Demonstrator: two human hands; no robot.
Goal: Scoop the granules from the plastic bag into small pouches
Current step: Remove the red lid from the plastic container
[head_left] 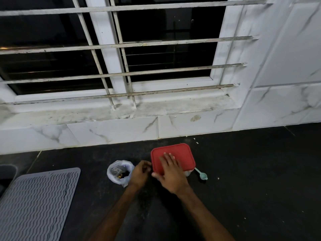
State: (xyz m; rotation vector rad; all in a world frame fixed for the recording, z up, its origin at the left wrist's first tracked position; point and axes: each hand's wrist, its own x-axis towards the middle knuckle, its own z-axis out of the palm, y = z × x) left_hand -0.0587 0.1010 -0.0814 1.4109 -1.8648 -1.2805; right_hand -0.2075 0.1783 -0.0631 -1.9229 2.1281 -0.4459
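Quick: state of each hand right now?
Left hand: fingers curled at the edge of the red lid; grip cannot be told.
Right hand: open, flat on the lid.

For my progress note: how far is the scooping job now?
Done: nothing visible; no pouch shows. In hand: the right hand presses the red lid, the left hand grips its edge. Left: all scooping; the plastic bag stands open, the teal spoon lies untouched.

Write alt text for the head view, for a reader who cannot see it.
A person's right hand rests flat on a red container lid on a dark surface; the left hand, fingers curled, is at the lid's left edge. An open plastic bag sits left of it, a teal spoon right.
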